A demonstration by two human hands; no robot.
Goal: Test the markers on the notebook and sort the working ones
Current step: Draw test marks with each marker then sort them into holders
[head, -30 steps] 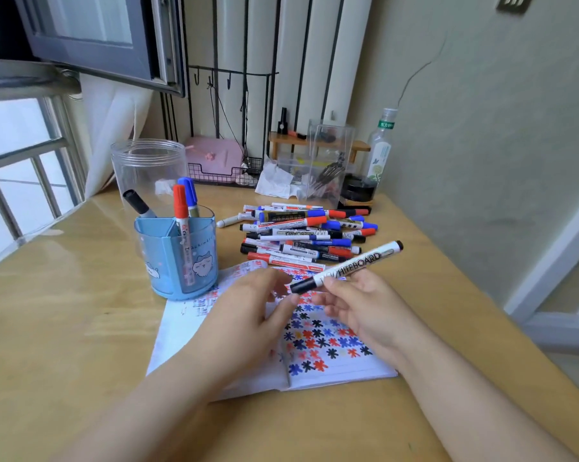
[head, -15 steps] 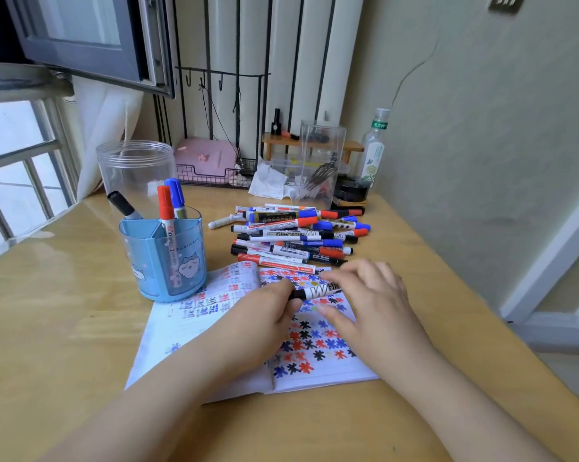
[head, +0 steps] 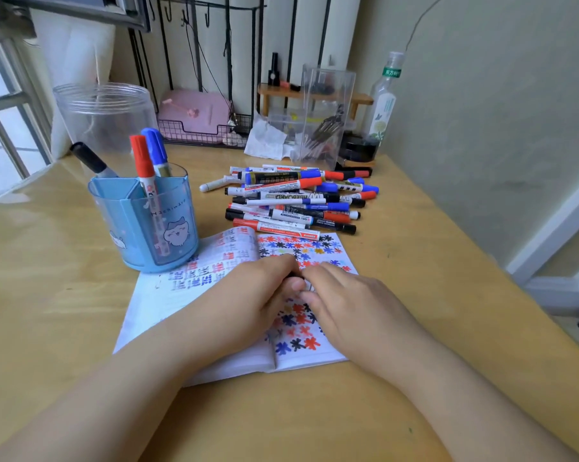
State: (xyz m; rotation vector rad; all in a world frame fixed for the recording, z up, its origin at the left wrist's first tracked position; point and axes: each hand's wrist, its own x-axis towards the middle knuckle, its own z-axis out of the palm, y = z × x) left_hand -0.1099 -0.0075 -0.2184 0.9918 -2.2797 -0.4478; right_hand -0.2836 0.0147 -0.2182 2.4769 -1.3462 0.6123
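The marker [head: 298,282] is lying almost hidden between my two hands, low over the right-hand page of the open notebook [head: 188,295] — only a sliver of its dark end and white barrel is showing where my fingers meet. My left hand [head: 258,295] is curling its fingers and thumb around that dark end, and my right hand [head: 351,305] is folding over the barrel from the other side, so both are clamped on the same marker with their fingertips touching. The page under them is filling the view with red, blue and black star-shaped scribbles, while the left-hand page is showing printed red and black characters.

Just beyond the notebook's far edge the pile of markers [head: 294,201] is lying in a loose heap, the nearest red one touching the top of the page. At the notebook's far left corner the blue pen holder [head: 148,228] is standing upright — its base is sitting on the paper's edge — and it is holding a red-capped marker [head: 143,165], a blue-capped marker [head: 154,145] and a black-capped marker [head: 88,158], the black one leaning outward. Behind the holder, farther from the notebook, a clear plastic jar [head: 104,111] is standing. Past the pile, toward the wall, a clear acrylic box [head: 324,115] and a bottle [head: 383,101] are standing on the wooden table [head: 48,295].
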